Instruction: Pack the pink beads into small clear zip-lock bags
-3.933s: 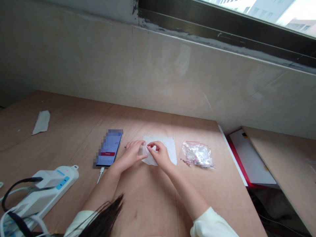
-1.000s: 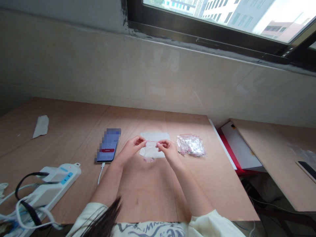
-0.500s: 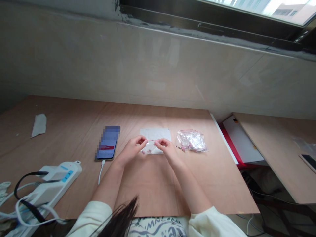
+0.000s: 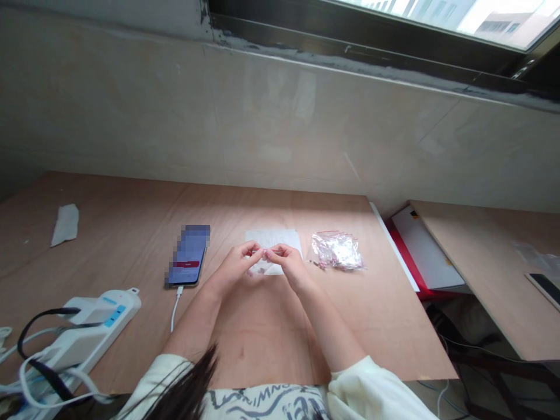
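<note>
**Item 1:** a fine reddish strand [image 4: 257,252], thin as thread and barely resolved, at lower centre of the frame. It is pinched where the fingertips of both hands meet.

**Item 2:** left hand [image 4: 235,269], bare, grip closed in a pinch on the strand. **Item 3:** right hand [image 4: 290,268], bare, same closed pinch, knuckles almost touching the left hand's.

**Item 4:** white paper sheet [image 4: 273,237], thin, flat, roughly rectangular, directly under both hands. Small pinkish specks [image 4: 263,269] lie on it, partly hidden and too small to identify.

**Item 5:** clear zip bag [image 4: 336,251], crinkled plastic with a red seal edge, just right of the sheet, packed with small pale pieces.

**Item 6:** smartphone [image 4: 188,256], flat slab with a pixelated screen, left of the sheet, well clear of the left hand. A white charging cable [image 4: 175,309] runs from its lower end.

**Item 7:** white power strip [image 4: 98,326], lower left, with black and white cords.

**Item 8:** plywood counter [image 4: 385,332], smooth, pale, with open bare wood before the forearms and on both sides. A crumpled pale scrap [image 4: 65,224] lies upper left.

**Item 9:** red-edged white folder [image 4: 420,251], beyond the counter's right edge.
</note>
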A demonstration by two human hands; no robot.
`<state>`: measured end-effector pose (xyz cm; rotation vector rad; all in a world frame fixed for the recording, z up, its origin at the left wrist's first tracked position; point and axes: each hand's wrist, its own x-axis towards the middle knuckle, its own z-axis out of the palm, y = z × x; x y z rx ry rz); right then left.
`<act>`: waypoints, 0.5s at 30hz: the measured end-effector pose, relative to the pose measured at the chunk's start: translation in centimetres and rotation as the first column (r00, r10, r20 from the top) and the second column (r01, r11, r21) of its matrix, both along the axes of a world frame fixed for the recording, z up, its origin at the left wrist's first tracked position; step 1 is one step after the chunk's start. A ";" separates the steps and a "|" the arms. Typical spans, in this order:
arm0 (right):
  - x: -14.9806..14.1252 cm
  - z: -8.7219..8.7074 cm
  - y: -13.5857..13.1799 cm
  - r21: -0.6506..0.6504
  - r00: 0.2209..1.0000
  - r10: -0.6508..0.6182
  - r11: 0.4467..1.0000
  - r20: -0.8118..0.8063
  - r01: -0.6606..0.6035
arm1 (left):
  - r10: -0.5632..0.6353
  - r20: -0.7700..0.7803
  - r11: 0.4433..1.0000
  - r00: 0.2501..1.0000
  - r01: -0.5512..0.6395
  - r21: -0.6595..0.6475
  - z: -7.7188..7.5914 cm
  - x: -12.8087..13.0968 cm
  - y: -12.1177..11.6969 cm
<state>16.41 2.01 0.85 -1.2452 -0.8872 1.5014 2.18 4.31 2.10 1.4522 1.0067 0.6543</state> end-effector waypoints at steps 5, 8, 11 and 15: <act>1.0 0.0 0.6 -0.030 0.993 -0.034 0.999 0.110 0.038 | -0.044 0.021 0.999 0.999 0.044 0.030 -0.3 -0.2 0.8; 1.0 -0.7 0.1 0.012 0.997 0.012 1.000 0.078 -0.013 | -0.007 0.009 0.999 1.000 0.007 0.043 -0.5 0.1 1.0; 1.0 -2.1 -1.2 -0.019 0.998 0.055 0.998 0.028 -0.054 | 0.058 0.010 0.997 0.998 -0.058 0.046 -1.4 0.5 0.9; 3.1 -3.2 -2.0 -0.101 0.983 -0.116 0.986 0.139 0.131 | 0.099 -0.078 0.986 0.992 -0.087 0.142 -3.7 0.2 -0.1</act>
